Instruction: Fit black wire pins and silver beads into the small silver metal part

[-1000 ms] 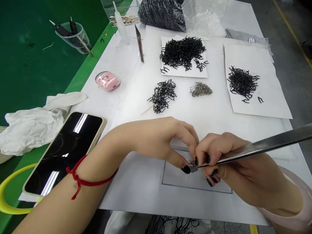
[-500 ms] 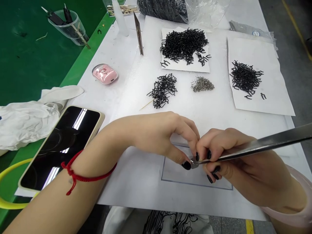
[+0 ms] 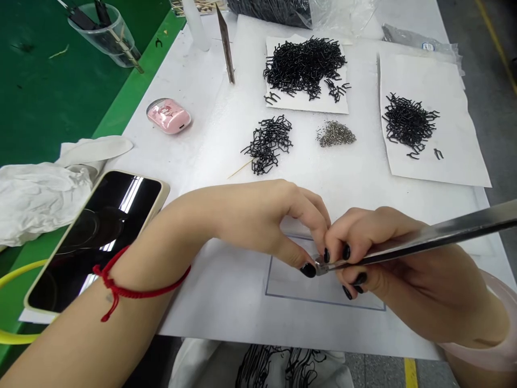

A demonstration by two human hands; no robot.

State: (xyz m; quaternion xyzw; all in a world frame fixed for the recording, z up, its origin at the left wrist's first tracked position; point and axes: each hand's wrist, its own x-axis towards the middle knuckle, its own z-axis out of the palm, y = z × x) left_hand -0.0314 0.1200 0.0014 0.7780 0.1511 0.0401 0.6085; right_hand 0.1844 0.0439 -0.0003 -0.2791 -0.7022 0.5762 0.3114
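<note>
Fingers of the left hand (image 3: pixel 266 218) pinched a small shiny piece (image 3: pixel 322 266), while those of the right hand (image 3: pixel 375 229) gripped a long metal tool (image 3: pixel 432 237), its tip touching the piece. Beneath them, a clear plate (image 3: pixel 325 303) lay on the table's near side; farther off sat black forked parts (image 3: pixel 269 144), metallic bits (image 3: pixel 336 133) to their right.

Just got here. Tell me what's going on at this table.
A person's left hand holds a small silvery piece at the fingertips, while the right hand grips what looks like metal tweezers, their tip at that piece. The fingers partly hide the contact. Both hands are over a clear rectangular plate. Beyond them lie three piles of small black forked pieces, two on white paper, and a little heap of tiny metallic bits.
</note>
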